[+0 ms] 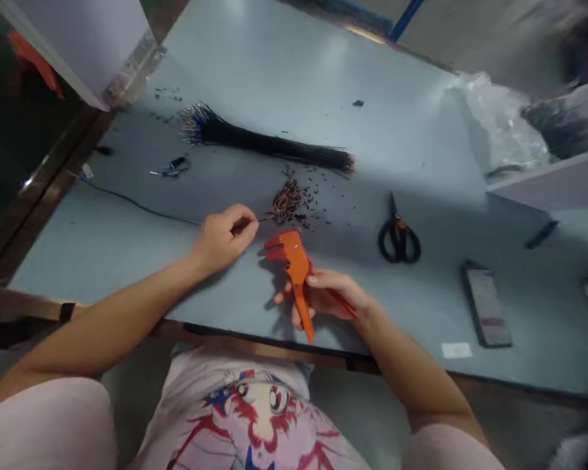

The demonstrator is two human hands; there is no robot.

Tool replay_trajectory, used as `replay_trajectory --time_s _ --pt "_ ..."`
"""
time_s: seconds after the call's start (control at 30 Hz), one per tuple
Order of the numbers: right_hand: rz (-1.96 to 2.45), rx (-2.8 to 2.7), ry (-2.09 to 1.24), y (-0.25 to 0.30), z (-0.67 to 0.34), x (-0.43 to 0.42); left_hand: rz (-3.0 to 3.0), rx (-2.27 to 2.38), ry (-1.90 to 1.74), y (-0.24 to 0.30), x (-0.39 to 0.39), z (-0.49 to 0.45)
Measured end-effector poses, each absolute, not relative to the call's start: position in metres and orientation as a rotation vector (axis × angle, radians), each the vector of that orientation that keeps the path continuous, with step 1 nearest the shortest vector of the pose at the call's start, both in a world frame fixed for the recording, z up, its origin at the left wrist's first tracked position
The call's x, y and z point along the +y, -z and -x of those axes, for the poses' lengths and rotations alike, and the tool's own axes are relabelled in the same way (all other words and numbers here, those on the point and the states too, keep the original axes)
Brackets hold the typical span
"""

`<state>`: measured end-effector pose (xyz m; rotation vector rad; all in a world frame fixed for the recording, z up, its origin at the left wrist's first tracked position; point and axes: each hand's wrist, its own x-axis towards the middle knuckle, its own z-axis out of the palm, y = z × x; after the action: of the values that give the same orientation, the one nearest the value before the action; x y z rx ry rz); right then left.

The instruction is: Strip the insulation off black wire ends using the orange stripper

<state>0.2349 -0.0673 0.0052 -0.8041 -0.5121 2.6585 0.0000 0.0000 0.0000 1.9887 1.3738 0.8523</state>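
A: What could go wrong here?

B: The thin black wire (pixel 142 203) could slip if the left hand (pixel 224 238), nearly closed in a pinch on it, loosens.

A: And the right hand (pixel 328 295)?

B: Clenched around the orange plastic wire stripper (pixel 298 261), which sits toward the near edge of the blue-grey table (pixel 284 72), just right of that pinch and nearer than a loose heap of brown wire scraps (pixel 287 202).

Orange auto wire stripper (pixel 296 267) gripped in R hand (pixel 328 294), jaws pointing up-left, handle down past the fingers. L hand (pixel 225 238) pinching thin dark wire (pixel 262 220), tip just short of the jaws, right by messy pile of cut wire bits (pixel 287 203) on table (pixel 396 150).
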Motion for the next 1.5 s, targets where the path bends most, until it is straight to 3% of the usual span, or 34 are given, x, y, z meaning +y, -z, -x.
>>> replay_trajectory --time_s 0.27,0.73,1.5 --pt "0.97 -0.529 -2.132 -0.004 -0.23 -0.068 -2.059 1.33 -1.008 0.008 -0.002 -0.003" --pt "0.943 -0.638 -2.273 0.001 -0.228 -0.072 -2.204 1.073 -1.2 0.004 -0.002 -0.003" --pt "0.996 -0.897 -2.213 -0.003 -0.223 -0.08 -2.282 0.972 -1.106 0.002 -0.006 -0.006"
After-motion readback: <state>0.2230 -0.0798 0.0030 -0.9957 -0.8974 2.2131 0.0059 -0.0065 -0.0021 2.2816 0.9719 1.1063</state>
